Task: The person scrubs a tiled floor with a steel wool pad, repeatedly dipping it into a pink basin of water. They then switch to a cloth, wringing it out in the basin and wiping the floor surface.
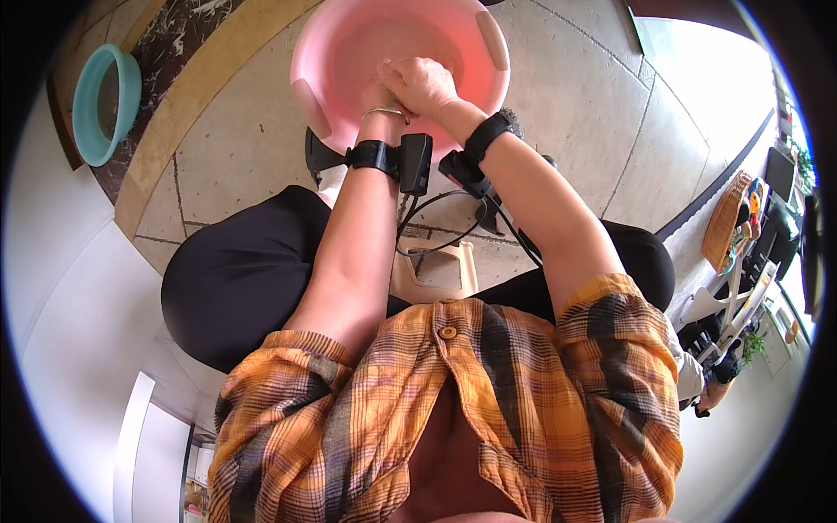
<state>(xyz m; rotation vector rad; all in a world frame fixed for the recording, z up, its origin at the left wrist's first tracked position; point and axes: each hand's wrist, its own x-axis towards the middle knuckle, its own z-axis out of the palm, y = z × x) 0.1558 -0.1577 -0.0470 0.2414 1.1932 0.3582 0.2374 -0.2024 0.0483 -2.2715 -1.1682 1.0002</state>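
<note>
My left hand (377, 97), with a bangle at its wrist, and my right hand (422, 84) meet over a pink plastic basin (314, 59). The right hand's fingers are curled, and it partly covers the left. Whether something is pinched between them is hidden. Inside the basin, the bottom looks pale and hazy, as if under water. Each forearm wears a black strap; the left strap carries a black box (416, 163) with a cable, and a similar device (463, 171) sits at the right wrist.
A turquoise basin (131, 98) stands at the far left beyond a dark marble strip (160, 72). A beige plastic stool (471, 265) shows between my knees on the tiled floor (229, 137). At right are a wicker basket (722, 222), a white chair (739, 310) and another person's hand (714, 395).
</note>
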